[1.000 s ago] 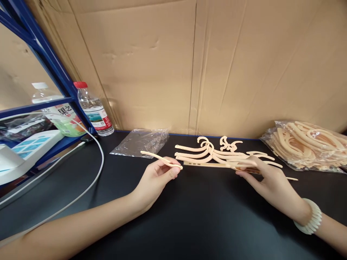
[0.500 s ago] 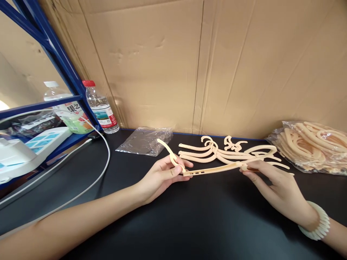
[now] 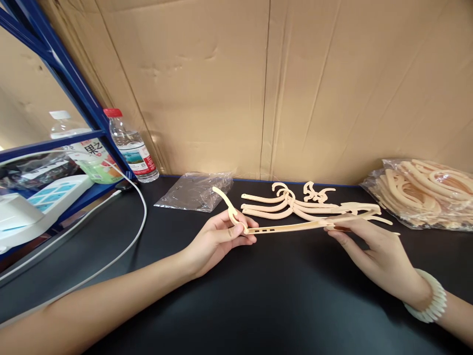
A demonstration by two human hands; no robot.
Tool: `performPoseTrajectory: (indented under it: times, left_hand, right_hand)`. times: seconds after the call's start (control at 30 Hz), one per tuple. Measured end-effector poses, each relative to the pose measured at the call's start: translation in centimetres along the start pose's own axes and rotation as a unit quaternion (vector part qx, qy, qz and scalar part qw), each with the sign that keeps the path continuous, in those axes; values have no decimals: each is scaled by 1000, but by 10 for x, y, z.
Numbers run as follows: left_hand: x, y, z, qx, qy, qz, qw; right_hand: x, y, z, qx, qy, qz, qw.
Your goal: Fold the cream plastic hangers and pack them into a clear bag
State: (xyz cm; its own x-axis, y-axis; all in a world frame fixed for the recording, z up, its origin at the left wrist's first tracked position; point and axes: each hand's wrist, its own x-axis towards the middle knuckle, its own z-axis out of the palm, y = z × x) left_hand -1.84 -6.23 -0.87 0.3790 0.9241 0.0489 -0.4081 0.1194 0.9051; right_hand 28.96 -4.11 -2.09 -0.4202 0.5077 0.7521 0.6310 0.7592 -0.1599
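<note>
A beige plastic folding clothes hanger (image 3: 288,228) is held level above the black table between my two hands. My left hand (image 3: 218,239) pinches its left end, where a small curved hook-like piece (image 3: 226,199) sticks up past my fingers. Several small slots show along the bar beside that grip. My right hand (image 3: 373,251) is closed round the right part of the hanger, and a curved section (image 3: 369,213) rises behind my fingers. My palm hides part of that end. Just behind lie several similar hanger arms (image 3: 268,212) and a small cluster of hook pieces (image 3: 317,193).
A clear bag of beige hangers (image 3: 417,195) lies at the back right. A flat clear plastic bag (image 3: 194,192) is at the back left, beside a red-capped water bottle (image 3: 138,158). A blue shelf frame (image 3: 84,96), power strip (image 3: 61,192) and white cable (image 3: 133,241) stand left.
The hanger has turned slightly in my hands, so its slotted bar lies more level and its right curved section looks flatter. Both hands keep their hold. The view has shifted slightly.
</note>
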Motion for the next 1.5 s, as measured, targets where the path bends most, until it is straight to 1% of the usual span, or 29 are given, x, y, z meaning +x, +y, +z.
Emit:
performPoseTrajectory:
  times: [0.23,0.43,0.7,1.07,1.27,1.5]
  left_hand:
    - [0,-1,1,12,4,2,1000]
    - [1,-1,2,26,25,-2,999]
    - [1,0,2,18,3,-6,1000]
    - [1,1,3,-1,-2,-5,1000]
    - [1,0,3,5,5,-1,1000]
    - [2,-2,2,15,15,11,1000]
  right_hand:
    - [-2,0,0,-15,-3,-6,1000]
    - [-3,-3,-1,-24,6,-15,1000]
    - [-1,-3,-1,-7,5,9,1000]
    - [-1,-4,1,-2,17,10,1000]
    - [-2,-6,1,3,13,17,1000]
    - [-4,-7,0,-2,3,8,1000]
